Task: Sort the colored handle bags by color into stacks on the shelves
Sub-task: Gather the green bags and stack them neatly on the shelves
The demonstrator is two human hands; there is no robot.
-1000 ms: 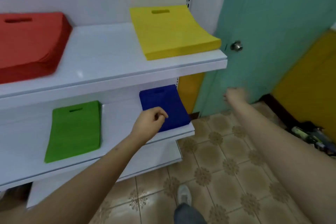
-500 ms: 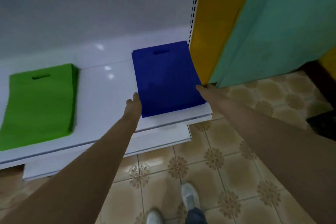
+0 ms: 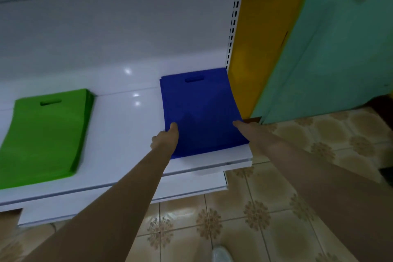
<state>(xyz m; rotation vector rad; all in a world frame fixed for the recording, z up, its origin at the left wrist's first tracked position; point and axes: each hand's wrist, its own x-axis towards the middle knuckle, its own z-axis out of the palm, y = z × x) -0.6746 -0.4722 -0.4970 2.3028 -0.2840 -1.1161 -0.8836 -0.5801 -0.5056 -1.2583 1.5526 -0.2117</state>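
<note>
While both hands seemingly grip the blue bags (image 3: pixel 202 108), white shelf (image 3: pixel 127 125) gleams.

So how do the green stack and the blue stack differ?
The green stack lies at the shelf's left, the blue stack at its right end. Nobody touches the green one; the left hand grips the blue one's left edge and the right hand touches its right edge. Both lie flat on the same white shelf, handle slots at the back.
</note>
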